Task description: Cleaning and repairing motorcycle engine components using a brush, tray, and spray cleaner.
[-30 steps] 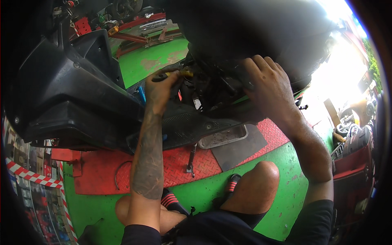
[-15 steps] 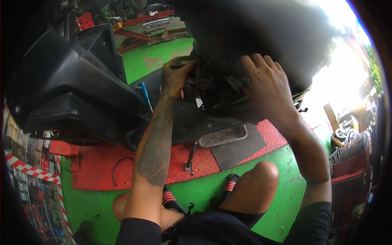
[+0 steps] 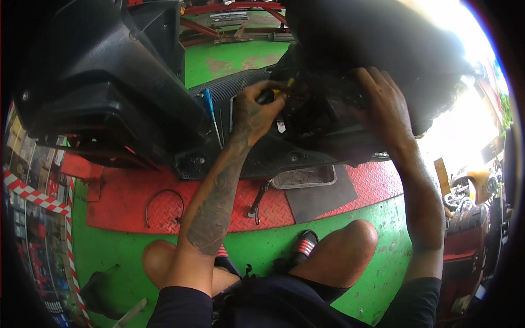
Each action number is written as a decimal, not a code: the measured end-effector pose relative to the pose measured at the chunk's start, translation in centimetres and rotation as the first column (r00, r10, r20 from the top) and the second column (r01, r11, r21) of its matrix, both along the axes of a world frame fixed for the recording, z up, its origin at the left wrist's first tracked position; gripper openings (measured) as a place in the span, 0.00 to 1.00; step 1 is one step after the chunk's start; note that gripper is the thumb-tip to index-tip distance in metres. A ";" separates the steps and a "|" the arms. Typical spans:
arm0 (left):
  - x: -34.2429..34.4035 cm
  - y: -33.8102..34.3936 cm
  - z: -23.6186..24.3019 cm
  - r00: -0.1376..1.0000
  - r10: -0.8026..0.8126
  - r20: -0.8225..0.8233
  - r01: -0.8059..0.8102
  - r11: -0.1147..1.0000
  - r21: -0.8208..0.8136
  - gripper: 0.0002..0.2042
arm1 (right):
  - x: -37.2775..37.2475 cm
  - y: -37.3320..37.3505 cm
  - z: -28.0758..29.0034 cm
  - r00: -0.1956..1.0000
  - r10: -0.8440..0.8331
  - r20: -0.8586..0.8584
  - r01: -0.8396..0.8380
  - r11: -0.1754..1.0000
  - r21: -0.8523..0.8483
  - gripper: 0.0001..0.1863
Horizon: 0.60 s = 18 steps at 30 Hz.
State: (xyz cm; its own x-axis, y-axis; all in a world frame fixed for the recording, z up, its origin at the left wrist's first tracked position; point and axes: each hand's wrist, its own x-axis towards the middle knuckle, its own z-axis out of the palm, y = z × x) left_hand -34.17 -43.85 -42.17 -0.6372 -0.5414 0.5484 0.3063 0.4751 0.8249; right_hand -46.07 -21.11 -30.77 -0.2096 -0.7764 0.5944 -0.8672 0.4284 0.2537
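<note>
A black scooter (image 3: pixel 98 65) is standing over a red lift (image 3: pixel 126 199). Beneath the footboard's (image 3: pixel 235 83) near edge, a tray (image 3: pixel 303 185) is showing. The right hand (image 3: pixel 385 106) is curling beside the scooter's innards (image 3: pixel 320 112) (whether gripping, I cannot tell). The left hand (image 3: pixel 262 111) is hovering by the footboard's right end, a screwdriver (image 3: pixel 209 104) is lying toward the left one, and the hand is grasping a yellow tool (image 3: pixel 278 94).

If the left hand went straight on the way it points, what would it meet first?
The left hand would probably meet the dark exposed vehicle parts first; depth there is unclear.
</note>
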 end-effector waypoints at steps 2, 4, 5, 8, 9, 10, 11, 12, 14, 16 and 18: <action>1.2 -0.1 -0.7 0.994 -0.076 0.082 0.064 0.988 0.143 0.11 | 0.3 0.0 0.0 0.999 0.001 0.041 0.000 1.000 -0.021 0.28; 0.5 0.6 -0.1 0.999 -0.030 0.032 0.026 0.993 0.112 0.10 | 0.6 -0.2 0.1 1.000 -0.010 0.021 0.010 1.000 -0.009 0.27; 0.4 1.1 0.1 1.000 0.019 -0.024 -0.017 0.997 0.073 0.10 | 0.9 -0.3 0.3 1.000 -0.017 -0.004 0.017 1.000 -0.006 0.27; 0.1 2.5 -2.6 0.999 -0.017 -0.032 0.019 0.999 0.047 0.10 | 1.7 0.0 1.0 0.999 -0.039 0.009 0.039 0.999 -0.003 0.25; 0.4 2.2 -3.8 0.999 -0.016 -0.034 0.018 0.999 0.049 0.10 | 1.6 0.1 1.1 0.999 -0.038 0.006 0.038 0.999 -0.001 0.25; 1.0 1.4 -5.5 0.996 -0.043 -0.075 0.039 0.998 -0.056 0.09 | 1.2 0.2 0.9 0.999 -0.039 0.012 0.038 0.999 0.012 0.25; 1.9 1.0 -6.1 0.991 -0.074 -0.110 0.056 0.986 -0.160 0.10 | 1.1 0.4 0.7 0.999 -0.039 0.023 0.038 0.999 0.027 0.25; 2.3 0.5 -6.4 0.994 -0.097 -0.044 0.094 0.993 -0.073 0.10 | 1.0 0.4 0.6 0.999 -0.044 0.028 0.043 0.999 0.031 0.25; 1.7 1.4 -4.0 0.991 -0.123 -0.051 0.120 0.991 -0.057 0.09 | 0.8 0.4 0.5 0.999 -0.045 0.011 0.044 0.998 0.049 0.26; 0.6 2.3 -2.5 0.990 -0.135 -0.051 0.134 0.990 -0.037 0.09 | 0.9 0.1 0.6 0.997 -0.071 0.016 0.069 0.996 0.058 0.26; 1.2 1.9 -4.5 0.990 -0.124 -0.074 0.117 0.989 -0.092 0.09 | 1.4 -0.1 1.2 0.996 -0.085 0.021 0.084 0.994 0.064 0.25</action>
State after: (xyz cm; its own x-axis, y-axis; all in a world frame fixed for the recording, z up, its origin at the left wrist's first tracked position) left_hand -32.99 -41.94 -46.71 -0.6471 -0.4113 0.6419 0.4287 0.5000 0.7525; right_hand -44.66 -21.17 -29.58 -0.2890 -0.7908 0.5395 -0.8347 0.4841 0.2626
